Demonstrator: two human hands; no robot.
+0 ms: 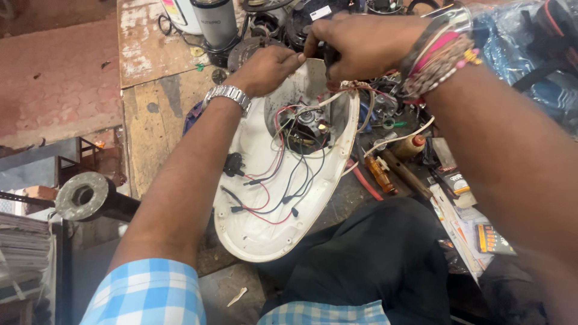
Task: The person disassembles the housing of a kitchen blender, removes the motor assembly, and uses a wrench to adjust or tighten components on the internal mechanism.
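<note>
A white plastic appliance housing (259, 229) lies open side up on the workbench, leaning toward my lap. Inside it are red and black wires (274, 180) and a motor (304, 123) in a round well. My left hand (265, 69), with a metal watch on the wrist, rests its fingers on the housing's far rim. My right hand (355, 45), wearing several bracelets, is closed on a small dark tool or part at that same rim, by a bundle of wire ends (346, 89). What the fingers pinch is mostly hidden.
A worn wooden bench (150, 114) carries a grey jar base (215, 23), dark motor parts (271, 30), an orange tool (380, 174), a wooden-handled tool (406, 174), small boxes (490, 239) and a blue plastic bag (530, 66). A metal pipe flange (84, 195) sticks out at left.
</note>
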